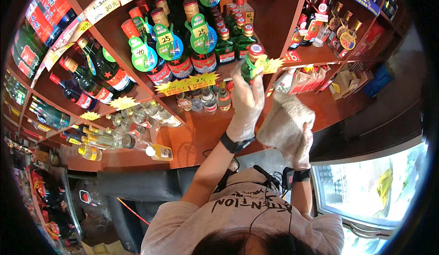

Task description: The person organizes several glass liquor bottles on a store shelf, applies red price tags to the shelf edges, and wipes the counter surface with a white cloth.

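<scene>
My left hand (244,100), in a pale glove with a black strap at the wrist, grips a small green glass bottle (253,63) with a red and gold cap. The bottle is held at the shelf's front edge, by a yellow star-shaped price tag (272,65). My right hand (304,145) holds a greyish-brown cloth (286,121) that hangs in folds and hides part of the fingers. Behind the held bottle, similar small green bottles (225,46) stand in rows. Taller dark bottles with round green and blue neck tags (202,35) stand to their left.
Wooden shelf dividers (291,18) rise on both sides of the compartment. Below, clear bottles (208,100) stand on the lower shelf. A yellow bottle with a white cap (161,152) is near the counter's edge. Red-and-white packs (307,80) and an open cardboard box (346,81) are at right.
</scene>
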`<state>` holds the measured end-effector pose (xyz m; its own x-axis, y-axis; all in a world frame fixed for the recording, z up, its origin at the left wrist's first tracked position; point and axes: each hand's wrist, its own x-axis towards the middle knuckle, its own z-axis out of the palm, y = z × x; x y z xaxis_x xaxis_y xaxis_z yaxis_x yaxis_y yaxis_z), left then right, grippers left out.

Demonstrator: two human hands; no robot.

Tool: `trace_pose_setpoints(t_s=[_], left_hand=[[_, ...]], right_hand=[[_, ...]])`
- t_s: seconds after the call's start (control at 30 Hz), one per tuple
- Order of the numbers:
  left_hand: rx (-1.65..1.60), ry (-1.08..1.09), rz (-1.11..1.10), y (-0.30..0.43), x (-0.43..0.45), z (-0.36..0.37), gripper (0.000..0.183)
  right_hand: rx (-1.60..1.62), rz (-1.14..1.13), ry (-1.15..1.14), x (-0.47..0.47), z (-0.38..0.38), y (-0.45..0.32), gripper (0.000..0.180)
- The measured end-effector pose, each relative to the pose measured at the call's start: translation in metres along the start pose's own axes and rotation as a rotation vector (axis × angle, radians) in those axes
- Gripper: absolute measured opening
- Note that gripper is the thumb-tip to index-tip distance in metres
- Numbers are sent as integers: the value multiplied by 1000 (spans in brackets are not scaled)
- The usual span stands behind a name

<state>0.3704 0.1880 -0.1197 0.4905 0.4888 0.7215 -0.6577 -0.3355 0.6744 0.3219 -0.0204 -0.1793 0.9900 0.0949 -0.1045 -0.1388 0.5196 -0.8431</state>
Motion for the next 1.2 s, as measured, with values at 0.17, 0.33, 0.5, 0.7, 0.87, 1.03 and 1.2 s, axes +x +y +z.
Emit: trace_pose_setpoints(t_s=[0.17,0.33,0.5,0.7,0.87,1.03,1.2], left_hand=[[-81,-125,-130,39,-25,-15,39],[225,-392,-31,64,-24,-33,43],[33,-552,-94,57,-33,-56,46],[-517,-167,-868,98,-32,-48,50],[-736,-118,-928,103,-34,-49,49],[-720,-30,-926,82,-53,-46,48],[-927,86,-978,64,-62,-47,48]], right_hand=[[216,24,4,-1,33,-47,65],[-619,-516,-537,-3,73,-69,43],[-426,-233,-112,0,122,-80,42],[84,73,-173,9,99,-19,53],[-119,-415,-253,5,118,29,57],[-795,-481,-294,15,93,20,41],[-485,-248,-77,37,78,22,35]])
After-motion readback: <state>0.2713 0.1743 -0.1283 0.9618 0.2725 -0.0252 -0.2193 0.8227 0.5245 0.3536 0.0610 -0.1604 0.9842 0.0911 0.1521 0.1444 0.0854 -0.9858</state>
